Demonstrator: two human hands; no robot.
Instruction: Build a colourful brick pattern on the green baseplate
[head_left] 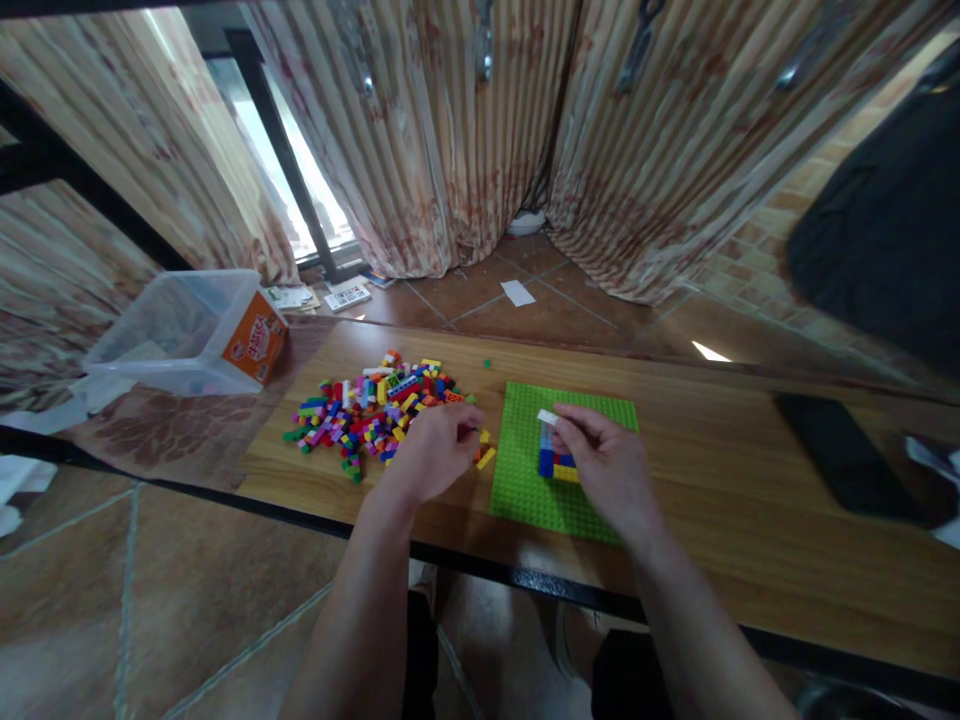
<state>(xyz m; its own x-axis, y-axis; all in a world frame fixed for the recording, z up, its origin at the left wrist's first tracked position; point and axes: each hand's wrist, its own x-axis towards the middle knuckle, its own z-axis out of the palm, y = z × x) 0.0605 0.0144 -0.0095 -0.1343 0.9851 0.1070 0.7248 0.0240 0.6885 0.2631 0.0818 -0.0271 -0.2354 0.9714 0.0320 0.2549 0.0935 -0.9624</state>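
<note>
My right hand [604, 460] pinches a white toy brick [547, 417] above a green studded baseplate [517, 470]. Below it on the plate stands a small build of blue, yellow and red bricks [556, 466], partly covered by my fingers. My left hand [442, 445] is over the right edge of a heap of loose coloured bricks [382, 400]. Its fingers are curled together, and whatever may be between them is too small or hidden to name. Two yellow bricks [486, 458] lie close to those fingertips.
A clear plastic box [172, 340] with an orange label stands left of the wooden board [720, 450]. A dark phone-like slab [844, 450] lies at the right. One small green brick [487, 363] sits behind the plate. Curtains [450, 150] hang beyond the table.
</note>
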